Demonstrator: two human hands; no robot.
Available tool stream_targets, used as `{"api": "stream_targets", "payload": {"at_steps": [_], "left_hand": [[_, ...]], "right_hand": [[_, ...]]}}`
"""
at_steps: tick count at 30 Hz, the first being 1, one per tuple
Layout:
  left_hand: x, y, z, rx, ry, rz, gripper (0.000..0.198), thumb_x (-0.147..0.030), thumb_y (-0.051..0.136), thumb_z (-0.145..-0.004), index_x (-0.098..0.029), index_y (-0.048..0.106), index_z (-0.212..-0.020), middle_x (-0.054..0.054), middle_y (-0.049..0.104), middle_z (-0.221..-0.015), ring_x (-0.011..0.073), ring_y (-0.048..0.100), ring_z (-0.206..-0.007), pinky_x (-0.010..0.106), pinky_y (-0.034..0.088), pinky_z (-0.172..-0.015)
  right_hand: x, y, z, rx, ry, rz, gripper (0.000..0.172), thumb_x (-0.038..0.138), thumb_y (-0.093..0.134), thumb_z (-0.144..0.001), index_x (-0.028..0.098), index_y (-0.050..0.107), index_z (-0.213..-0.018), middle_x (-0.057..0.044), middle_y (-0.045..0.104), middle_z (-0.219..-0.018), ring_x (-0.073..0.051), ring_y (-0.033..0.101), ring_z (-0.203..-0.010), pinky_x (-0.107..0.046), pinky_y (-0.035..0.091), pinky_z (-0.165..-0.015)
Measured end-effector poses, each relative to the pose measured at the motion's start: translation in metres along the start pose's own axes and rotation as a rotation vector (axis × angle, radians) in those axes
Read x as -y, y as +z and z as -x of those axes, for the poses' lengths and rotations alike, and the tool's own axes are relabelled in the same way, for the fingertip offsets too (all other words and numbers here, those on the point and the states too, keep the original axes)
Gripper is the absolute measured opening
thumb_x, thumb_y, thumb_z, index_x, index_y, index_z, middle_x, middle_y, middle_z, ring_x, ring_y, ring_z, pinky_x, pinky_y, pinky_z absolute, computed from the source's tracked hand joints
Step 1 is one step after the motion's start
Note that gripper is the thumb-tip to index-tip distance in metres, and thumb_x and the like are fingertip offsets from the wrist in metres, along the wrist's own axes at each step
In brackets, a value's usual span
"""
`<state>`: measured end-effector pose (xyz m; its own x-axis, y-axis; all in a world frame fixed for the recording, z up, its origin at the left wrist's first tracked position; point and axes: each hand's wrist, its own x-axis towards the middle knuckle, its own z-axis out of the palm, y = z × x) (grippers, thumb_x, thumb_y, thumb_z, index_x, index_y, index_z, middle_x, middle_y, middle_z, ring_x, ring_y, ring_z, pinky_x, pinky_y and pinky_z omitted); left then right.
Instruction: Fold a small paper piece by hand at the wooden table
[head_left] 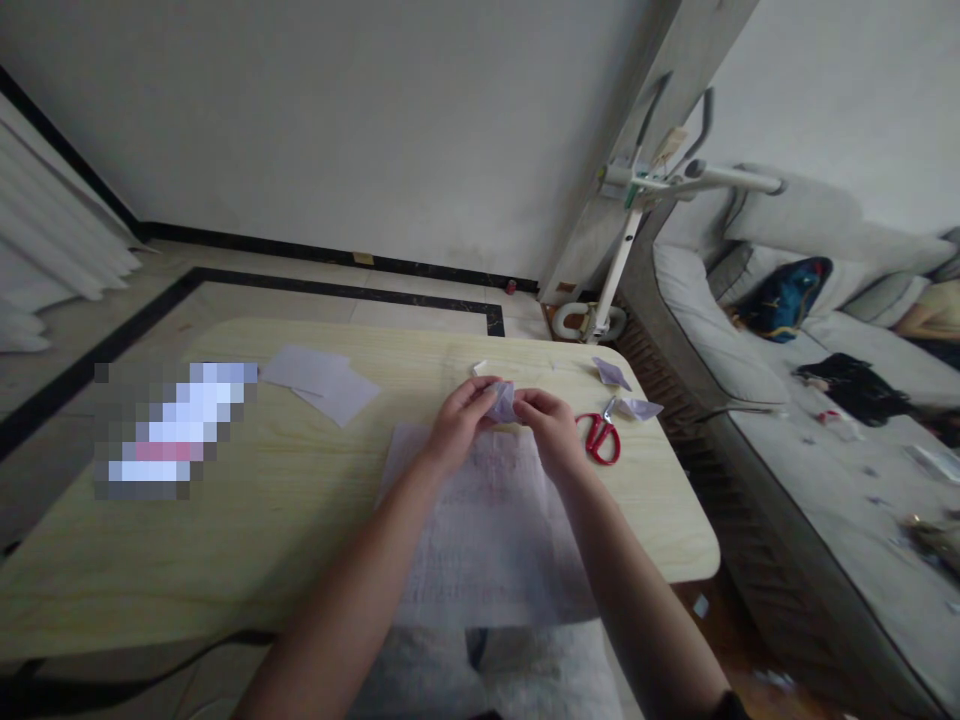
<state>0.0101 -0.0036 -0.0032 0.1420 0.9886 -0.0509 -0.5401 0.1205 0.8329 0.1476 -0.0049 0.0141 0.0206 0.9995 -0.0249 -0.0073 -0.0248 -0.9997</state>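
Between my two hands, over the far part of the table, is a small folded piece of pale purple paper (502,402). The fingers of my left hand (471,412) are closed on its left side. My right hand (546,415) pinches its right edge, partly covering it. Below my hands a large thin printed sheet (491,540) lies on the table. Just right of my right hand lie red-handled scissors (601,438). Two folded paper pieces, one farther back (611,374) and one nearer (637,408), sit beside the scissors.
The pale wooden table (315,520) has rounded corners. Flat paper sheets (322,380) lie at its back left, near a blurred-out bright object (180,425). A tiny white scrap (480,369) is behind my hands. A grey sofa (810,480) and a white metal stand (619,260) are at right.
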Motion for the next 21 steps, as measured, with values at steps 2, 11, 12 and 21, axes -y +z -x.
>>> {"api": "stream_targets", "payload": {"at_steps": [2, 11, 12, 21], "left_hand": [[-0.001, -0.001, 0.000, -0.004, -0.006, -0.047, 0.032, -0.035, 0.071, -0.076, -0.016, 0.067, -0.102, 0.009, 0.067, -0.105, 0.0185, 0.063, -0.093, 0.029, 0.052, -0.076], [-0.003, 0.000, 0.002, -0.053, -0.060, -0.134, 0.040, -0.043, 0.072, -0.073, -0.017, 0.066, -0.103, 0.008, 0.067, -0.101, 0.0204, 0.064, -0.090, 0.029, 0.056, -0.067], [-0.004, 0.001, 0.002, -0.056, -0.065, -0.122, 0.041, -0.043, 0.073, -0.072, -0.017, 0.066, -0.103, 0.008, 0.067, -0.101, 0.0206, 0.065, -0.089, 0.029, 0.056, -0.067], [-0.006, -0.001, 0.002, -0.026, -0.054, -0.129, 0.040, -0.043, 0.072, -0.074, -0.016, 0.066, -0.103, 0.007, 0.068, -0.096, 0.0208, 0.065, -0.088, 0.029, 0.056, -0.065]], "right_hand": [[-0.003, -0.003, -0.001, 0.036, 0.084, -0.092, 0.012, 0.029, 0.069, -0.066, 0.019, 0.069, -0.072, 0.001, 0.063, -0.065, -0.012, 0.050, -0.059, -0.028, 0.037, -0.060], [-0.005, -0.003, 0.000, 0.138, 0.274, -0.344, 0.018, 0.031, 0.073, -0.066, 0.019, 0.070, -0.078, -0.001, 0.064, -0.072, -0.014, 0.051, -0.062, -0.026, 0.036, -0.056], [-0.005, -0.003, 0.000, 0.165, 0.280, -0.365, 0.017, 0.031, 0.073, -0.066, 0.019, 0.069, -0.078, -0.001, 0.064, -0.073, -0.014, 0.051, -0.063, -0.026, 0.037, -0.057], [-0.012, -0.007, -0.002, 0.256, 0.289, -0.344, 0.012, 0.032, 0.067, -0.074, 0.022, 0.067, -0.080, -0.004, 0.064, -0.077, -0.016, 0.051, -0.066, -0.029, 0.037, -0.056]]}}
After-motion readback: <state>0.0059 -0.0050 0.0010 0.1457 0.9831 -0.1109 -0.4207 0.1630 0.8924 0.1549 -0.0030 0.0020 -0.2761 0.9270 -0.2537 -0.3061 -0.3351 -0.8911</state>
